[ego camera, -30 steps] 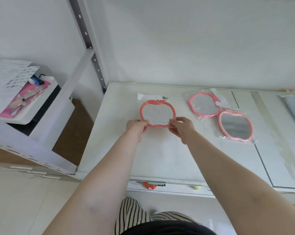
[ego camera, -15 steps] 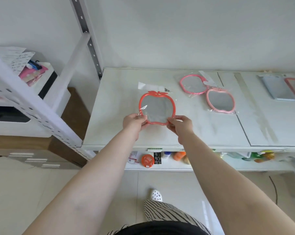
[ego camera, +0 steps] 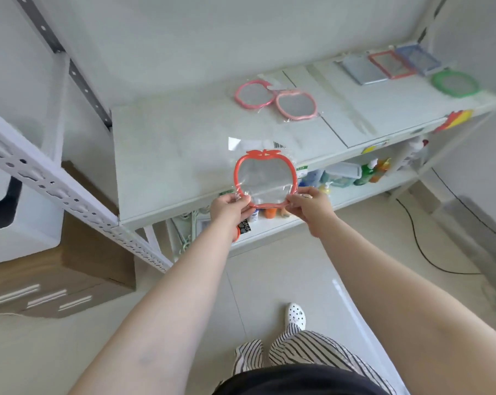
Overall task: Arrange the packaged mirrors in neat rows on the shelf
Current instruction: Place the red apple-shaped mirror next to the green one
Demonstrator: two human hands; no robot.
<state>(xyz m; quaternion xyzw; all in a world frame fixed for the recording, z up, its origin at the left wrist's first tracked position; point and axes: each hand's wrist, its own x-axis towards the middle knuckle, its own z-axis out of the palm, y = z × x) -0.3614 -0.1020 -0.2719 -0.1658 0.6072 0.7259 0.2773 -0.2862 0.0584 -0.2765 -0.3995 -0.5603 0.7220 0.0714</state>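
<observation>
An orange apple-shaped mirror in a clear bag [ego camera: 265,178] is lifted off the white shelf [ego camera: 167,155], out past its front edge. My left hand [ego camera: 229,208] pinches its lower left rim and my right hand [ego camera: 312,205] its lower right rim. Two pink apple-shaped packaged mirrors [ego camera: 254,94] [ego camera: 296,105] lie side by side at the back of the shelf, overlapping slightly. Farther right lie a grey rectangular mirror [ego camera: 360,71], a red-framed one [ego camera: 390,64], a blue-framed one [ego camera: 417,58] and a round green one [ego camera: 454,84].
A lower shelf [ego camera: 360,192] holds bottles and small goods. A grey upright post [ego camera: 70,69] stands at the shelf's left rear corner, and a white perforated rail [ego camera: 70,201] crosses at left. A brown box [ego camera: 70,269] sits on the floor; a black cable [ego camera: 429,252] trails right.
Both hands have drawn the orange mirror off the shelf surface and back past the front edge. My head has pulled back, showing the right end of the shelf and the floor.
</observation>
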